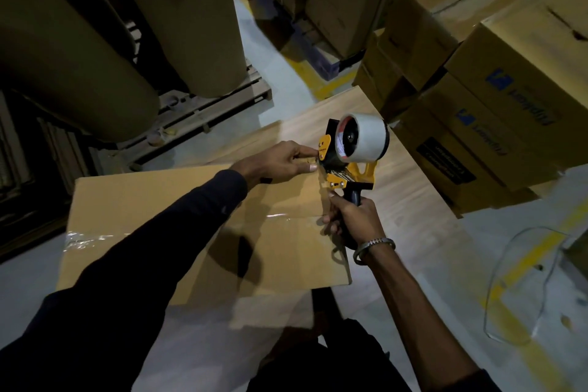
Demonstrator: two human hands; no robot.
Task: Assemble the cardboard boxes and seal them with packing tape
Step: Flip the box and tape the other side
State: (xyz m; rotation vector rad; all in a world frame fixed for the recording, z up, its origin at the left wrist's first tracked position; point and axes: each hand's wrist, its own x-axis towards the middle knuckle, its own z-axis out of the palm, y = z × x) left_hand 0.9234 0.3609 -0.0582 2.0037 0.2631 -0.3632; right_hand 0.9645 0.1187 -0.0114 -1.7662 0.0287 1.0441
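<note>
A brown cardboard box [152, 213] lies in front of me with shiny clear tape running along its middle seam and over its left edge. My right hand [353, 216] grips the black handle of a yellow and black tape dispenser [350, 153] held above the box's right end; a white tape roll [366, 137] sits on it. My left hand [283, 162] pinches at the dispenser's front, by the yellow plate, where the tape end comes out.
A pale wooden board or table [423, 210] lies under the box. Stacked printed cartons [496, 99] stand at the right, large brown paper rolls [79, 51] on a pallet at the left. A loose clear plastic strap [521, 283] lies on the floor at the right.
</note>
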